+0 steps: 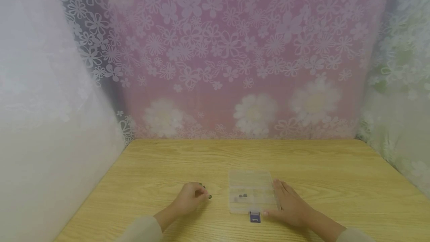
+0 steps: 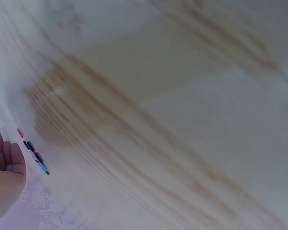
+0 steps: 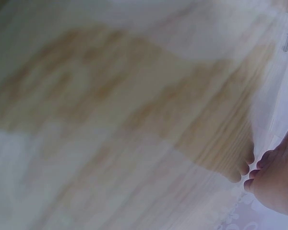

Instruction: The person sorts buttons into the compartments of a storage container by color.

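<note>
A clear plastic compartment box lies on the table, with a blue tab at its front. Two small dark round pieces sit inside it on the left. My right hand rests along the box's right side, fingers straight, thumb at the front edge by the tab. To the left of the box, my left hand pinches a small dark green round piece at its fingertips. More small pieces show just behind its fingers; in the left wrist view a short row of coloured pieces lies beside the curled fingers.
The wood-grain table runs back to a pink flowered cloth. Pale cloths hang along the left side and the right side.
</note>
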A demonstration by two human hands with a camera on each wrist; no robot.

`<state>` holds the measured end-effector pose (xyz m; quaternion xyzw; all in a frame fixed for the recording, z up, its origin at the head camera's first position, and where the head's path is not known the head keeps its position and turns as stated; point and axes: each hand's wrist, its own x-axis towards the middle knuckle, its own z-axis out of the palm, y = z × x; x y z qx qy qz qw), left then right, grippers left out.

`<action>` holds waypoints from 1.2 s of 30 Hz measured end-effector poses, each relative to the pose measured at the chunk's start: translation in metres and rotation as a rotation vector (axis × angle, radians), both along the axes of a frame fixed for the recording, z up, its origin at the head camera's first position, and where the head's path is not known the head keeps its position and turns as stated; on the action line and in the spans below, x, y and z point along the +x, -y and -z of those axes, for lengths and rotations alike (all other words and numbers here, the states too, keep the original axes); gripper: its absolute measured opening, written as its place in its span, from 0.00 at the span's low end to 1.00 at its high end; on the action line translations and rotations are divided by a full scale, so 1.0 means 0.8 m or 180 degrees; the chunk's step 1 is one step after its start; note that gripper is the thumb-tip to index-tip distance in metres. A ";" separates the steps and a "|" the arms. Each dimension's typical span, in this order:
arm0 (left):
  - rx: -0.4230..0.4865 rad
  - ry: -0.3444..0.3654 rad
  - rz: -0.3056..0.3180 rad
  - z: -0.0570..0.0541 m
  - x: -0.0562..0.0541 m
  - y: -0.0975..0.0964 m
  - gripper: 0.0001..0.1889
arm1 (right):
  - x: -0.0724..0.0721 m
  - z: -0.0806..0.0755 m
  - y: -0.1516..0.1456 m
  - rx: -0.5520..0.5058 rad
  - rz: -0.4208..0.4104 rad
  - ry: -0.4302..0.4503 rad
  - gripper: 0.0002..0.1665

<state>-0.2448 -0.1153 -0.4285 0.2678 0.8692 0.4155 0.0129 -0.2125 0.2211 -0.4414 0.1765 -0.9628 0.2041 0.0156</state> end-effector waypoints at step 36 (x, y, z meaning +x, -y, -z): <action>0.0126 0.0054 0.0164 -0.008 0.010 -0.052 0.07 | 0.002 -0.002 0.000 -0.0045 -0.0037 0.0048 0.64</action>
